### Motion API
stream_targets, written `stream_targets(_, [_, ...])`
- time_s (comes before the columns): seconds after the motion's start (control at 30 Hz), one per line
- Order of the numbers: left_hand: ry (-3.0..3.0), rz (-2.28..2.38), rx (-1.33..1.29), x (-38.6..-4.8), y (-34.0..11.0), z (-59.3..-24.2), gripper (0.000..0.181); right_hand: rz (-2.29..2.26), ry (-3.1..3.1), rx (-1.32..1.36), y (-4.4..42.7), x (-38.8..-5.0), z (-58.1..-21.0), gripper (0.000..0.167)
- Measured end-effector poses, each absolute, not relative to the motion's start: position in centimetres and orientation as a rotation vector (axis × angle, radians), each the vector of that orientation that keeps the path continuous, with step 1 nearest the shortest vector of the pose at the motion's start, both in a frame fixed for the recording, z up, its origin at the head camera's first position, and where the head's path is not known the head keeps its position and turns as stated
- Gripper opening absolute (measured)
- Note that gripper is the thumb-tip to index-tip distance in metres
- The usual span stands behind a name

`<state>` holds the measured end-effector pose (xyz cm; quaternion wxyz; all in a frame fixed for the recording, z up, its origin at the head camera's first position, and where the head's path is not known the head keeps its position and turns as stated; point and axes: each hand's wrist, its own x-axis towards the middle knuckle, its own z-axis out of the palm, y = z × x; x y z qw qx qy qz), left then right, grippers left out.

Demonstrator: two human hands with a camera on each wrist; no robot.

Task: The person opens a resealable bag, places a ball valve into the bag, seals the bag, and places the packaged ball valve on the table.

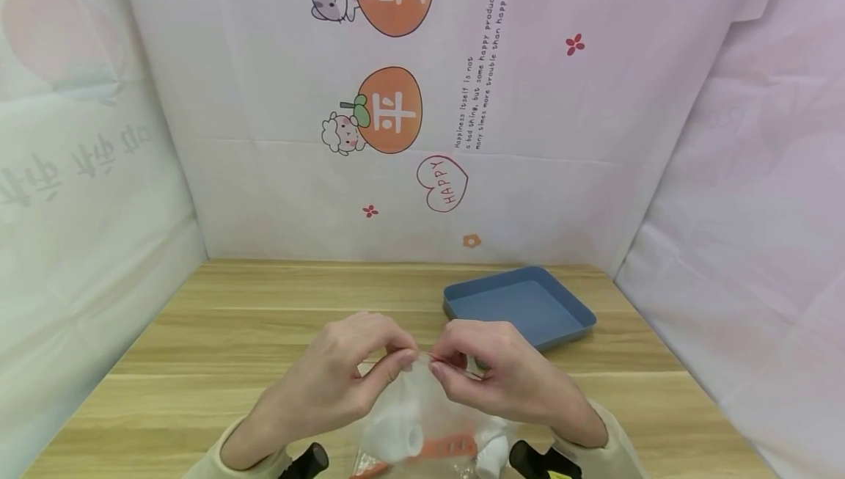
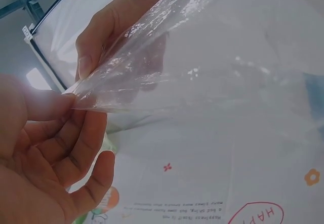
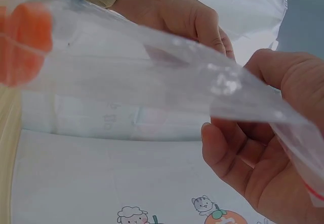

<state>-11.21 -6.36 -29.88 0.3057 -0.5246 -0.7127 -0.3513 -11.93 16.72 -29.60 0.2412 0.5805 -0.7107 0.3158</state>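
Note:
Between both hands hangs a clear plastic zip bag [image 1: 432,395], its upper edge pinched at two spots close together. My left hand [image 1: 339,380] grips that edge between thumb and fingertips, and the left wrist view shows the film [image 2: 167,77] stretching away from the pinch. Just to the right, my right hand [image 1: 505,376] pinches the same edge. A red line [image 3: 314,191] runs along the bag's edge in the right wrist view. Low in the bag are a white rounded piece with a short tube [image 1: 392,441], an orange slotted strip [image 1: 449,447] and another white piece [image 1: 491,457].
A shallow blue tray [image 1: 521,306] sits behind my right hand on the wooden table [image 1: 264,303]. White printed cloth [image 1: 264,171] closes off the back and both sides. Dark wrist-mounted devices [image 1: 306,461] show at the bottom.

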Motion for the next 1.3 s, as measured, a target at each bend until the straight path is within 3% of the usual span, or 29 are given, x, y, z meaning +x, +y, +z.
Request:
stream_targets(0.97, [-1.903,-0.943,-1.337,-11.3,-7.3,-29.3,0.02,0.89,-1.919,1.605,17.2,-12.1,-29.2,0.013])
stream_targets(1.2, [-1.901,-0.931,-1.321,-11.4,-7.6,-29.2,0.007,0.853,-1.91,1.6,17.4,-12.1,-29.2,0.011])
stream_targets(1.3, [-1.897,-0.935,-1.316,-11.5,-7.7,-29.1,0.01,0.838,-1.898,1.601,17.4,-12.1,-29.1,0.01])
